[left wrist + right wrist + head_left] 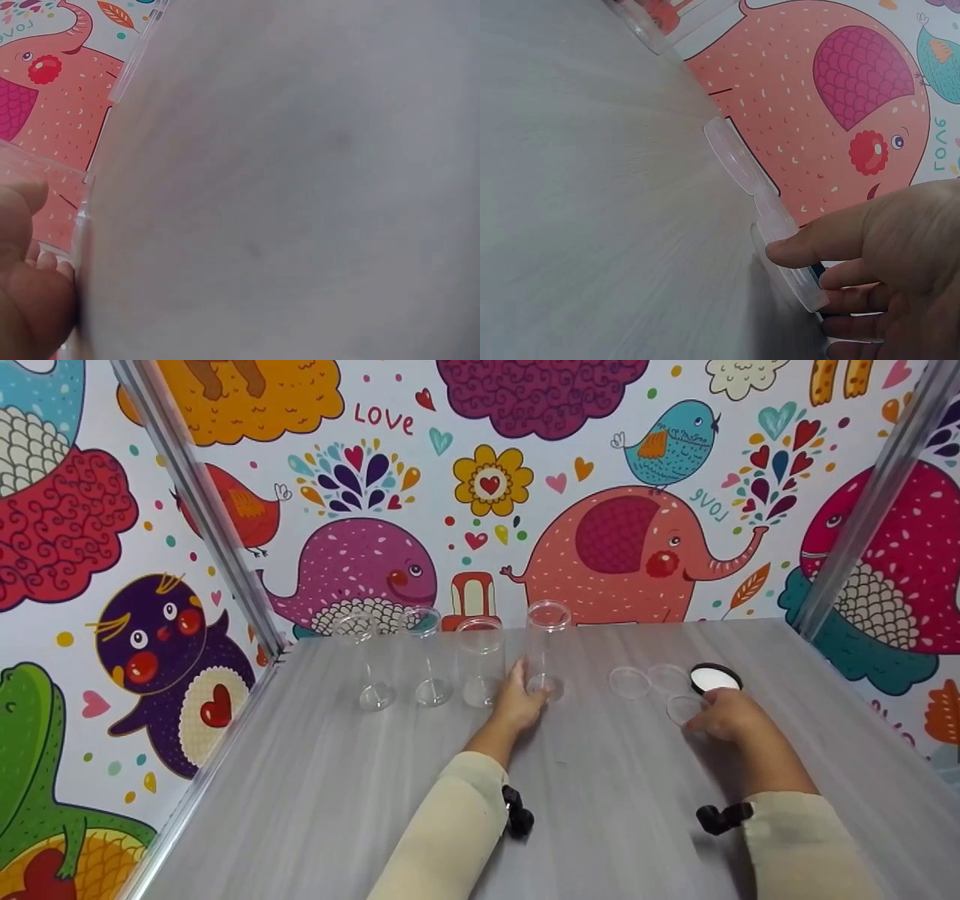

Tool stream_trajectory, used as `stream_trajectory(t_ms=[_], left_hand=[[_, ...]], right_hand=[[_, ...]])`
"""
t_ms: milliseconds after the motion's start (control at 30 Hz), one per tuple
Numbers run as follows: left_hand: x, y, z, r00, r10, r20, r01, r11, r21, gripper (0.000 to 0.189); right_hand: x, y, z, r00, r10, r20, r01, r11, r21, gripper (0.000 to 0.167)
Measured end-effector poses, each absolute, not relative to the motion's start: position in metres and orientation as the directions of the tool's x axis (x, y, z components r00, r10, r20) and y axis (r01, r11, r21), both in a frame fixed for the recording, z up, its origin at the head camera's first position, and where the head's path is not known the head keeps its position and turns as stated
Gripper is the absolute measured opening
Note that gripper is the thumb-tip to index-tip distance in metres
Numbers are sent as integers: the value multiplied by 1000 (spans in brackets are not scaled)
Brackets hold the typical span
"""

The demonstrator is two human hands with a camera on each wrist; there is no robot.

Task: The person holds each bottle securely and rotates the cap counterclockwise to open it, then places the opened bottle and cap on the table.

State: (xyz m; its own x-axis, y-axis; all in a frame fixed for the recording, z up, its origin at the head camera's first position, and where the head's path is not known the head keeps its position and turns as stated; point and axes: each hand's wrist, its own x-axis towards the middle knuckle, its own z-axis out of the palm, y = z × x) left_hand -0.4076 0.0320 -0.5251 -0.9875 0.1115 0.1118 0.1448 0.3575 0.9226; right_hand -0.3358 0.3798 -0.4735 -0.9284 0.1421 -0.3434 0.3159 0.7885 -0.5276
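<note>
My left hand grips the lower part of a clear cylindrical jar, with the thumb in front. This jar stands upright and open-topped, rightmost in a row of similar ones. In the left wrist view the fingers show through clear plastic. On the right, my right hand pinches the edge of a clear round lid. The right wrist view has the thumb on the near side of that lid and the other fingers beyond it.
Left of the gripped jar stand a wide clear jar and two slimmer ones. Two more clear lids lie flat by a black-rimmed white disc, partly behind my right hand. A patterned wall closes off the grey table's back.
</note>
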Motion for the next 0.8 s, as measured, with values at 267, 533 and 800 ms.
stream_trajectory(t_ms=[267, 533, 800], left_hand=[[-406, 28, -527, -982, 134, 133, 179, 437, 881, 78], [-399, 28, -528, -983, 136, 125, 172, 428, 887, 81], [-383, 21, -530, -987, 137, 87, 133, 383, 914, 87]], right_hand=[[-339, 378, -478, -949, 98, -299, 244, 830, -501, 99], [-341, 375, -470, -951, 196, -237, 299, 773, -559, 94], [-344, 355, -456, -950, 276, -143, 296, 660, -690, 87]])
